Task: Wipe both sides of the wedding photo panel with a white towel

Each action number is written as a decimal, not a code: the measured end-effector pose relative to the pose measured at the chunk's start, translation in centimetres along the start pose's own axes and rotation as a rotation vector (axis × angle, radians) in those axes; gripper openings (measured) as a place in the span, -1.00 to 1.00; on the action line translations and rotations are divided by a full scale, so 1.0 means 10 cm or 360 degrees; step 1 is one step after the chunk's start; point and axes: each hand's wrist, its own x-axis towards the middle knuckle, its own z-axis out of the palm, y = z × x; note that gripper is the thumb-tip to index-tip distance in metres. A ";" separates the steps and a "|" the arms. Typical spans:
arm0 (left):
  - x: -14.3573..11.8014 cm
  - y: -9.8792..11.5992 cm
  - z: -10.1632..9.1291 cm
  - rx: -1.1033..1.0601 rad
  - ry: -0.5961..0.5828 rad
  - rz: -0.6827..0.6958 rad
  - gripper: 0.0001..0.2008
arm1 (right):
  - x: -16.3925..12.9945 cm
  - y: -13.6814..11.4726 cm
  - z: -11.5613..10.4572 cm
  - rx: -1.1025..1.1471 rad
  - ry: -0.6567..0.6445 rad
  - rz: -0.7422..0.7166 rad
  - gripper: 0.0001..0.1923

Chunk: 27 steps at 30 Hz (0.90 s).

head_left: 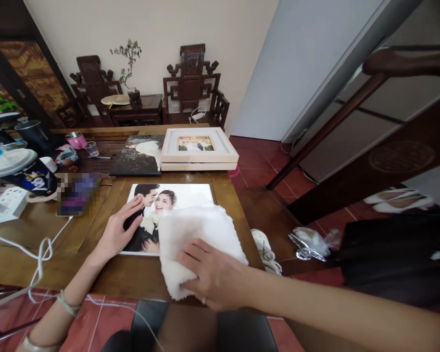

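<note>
A large photo print of a couple (pixel 143 238) lies flat on the wooden table (pixel 95 274) in front of me. My left hand (pixel 122 227) rests on its left part with the fingers stretched out and holds nothing. Over the right part of the print spreads a white fluffy cloth (pixel 216 225), which hides that side. My right hand (pixel 212 276), a ring on one finger, grips the cloth near its lower edge with bent fingers.
Behind the print sit stacked white picture frames (pixel 200 161) and a dark photo panel (pixel 132 159). To the left are a lidded cup (pixel 25 168), a pink mug (pixel 76 141), a power strip (pixel 11 203) and a white cable (pixel 40 259). A wooden chair (pixel 352 156) stands at right.
</note>
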 end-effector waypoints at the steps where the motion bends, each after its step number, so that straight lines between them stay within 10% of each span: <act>1: 0.00 0.00 0.00 0.0003 -0.0004 -0.0002 -0.57 | 0.01 0.03 -0.03 0.0050 -0.0018 0.0023 -0.83; 13: 0.00 -0.02 0.00 0.0002 -0.0002 0.0014 -0.57 | 0.07 1.06 -0.31 -0.0108 0.0008 0.0459 -0.67; 23: 0.01 0.00 0.00 0.0019 -0.0010 -0.0028 -0.57 | -0.02 -0.23 -0.13 0.0244 -0.0039 0.0199 -0.62; 27: 0.01 0.01 0.01 0.0015 -0.0006 -0.0017 -0.57 | 0.07 -0.09 -0.17 0.0227 -0.0152 0.0224 -0.54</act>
